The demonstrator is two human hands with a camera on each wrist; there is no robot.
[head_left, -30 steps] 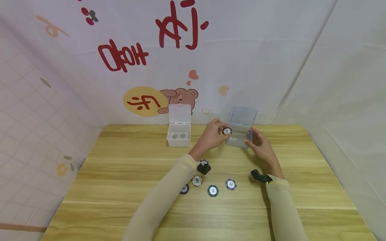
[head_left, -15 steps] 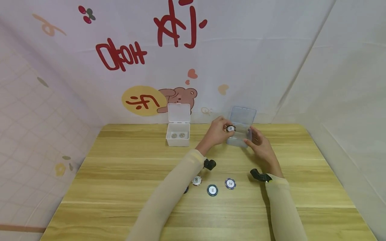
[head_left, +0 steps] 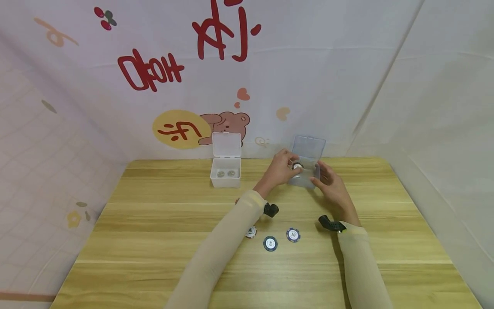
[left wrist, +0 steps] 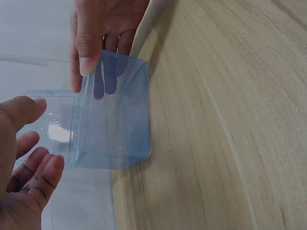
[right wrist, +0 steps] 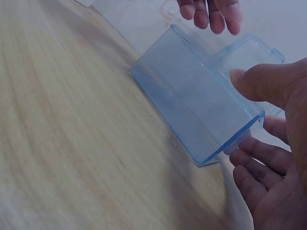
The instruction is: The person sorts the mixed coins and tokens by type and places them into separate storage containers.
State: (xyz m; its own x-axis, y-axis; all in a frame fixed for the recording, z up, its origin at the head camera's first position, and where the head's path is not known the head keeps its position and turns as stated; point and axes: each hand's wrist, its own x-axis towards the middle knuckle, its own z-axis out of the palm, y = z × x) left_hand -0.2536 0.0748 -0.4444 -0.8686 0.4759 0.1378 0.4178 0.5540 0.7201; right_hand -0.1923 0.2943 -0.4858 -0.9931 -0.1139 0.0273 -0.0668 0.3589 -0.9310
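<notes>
A clear blue plastic box [head_left: 307, 177] stands at the back of the wooden table [head_left: 154, 240] with its lid up. My right hand [head_left: 330, 185] grips the box's right wall, the thumb [right wrist: 256, 81] on one side and the fingers [right wrist: 256, 175] on the other. My left hand [head_left: 281, 171] is at the box's left rim and pinches a round chip [head_left: 297, 165] over the opening. The left wrist view shows the blue box [left wrist: 115, 120], my left fingers [left wrist: 36, 167] beside it and my right hand [left wrist: 103, 28] on its far wall. The chip is not clear in either wrist view.
A white box [head_left: 225, 173] with its lid up stands left of the blue one, with two chips in it. Three chips lie near the table's middle: one marked 50 [head_left: 270, 243], one marked 10 [head_left: 293, 234], one pale [head_left: 251, 232]. A printed backdrop rises behind the table.
My left hand has carried the chip to the right and slightly back, from in front of the blue box to over its opening. My right hand has stayed on the box.
</notes>
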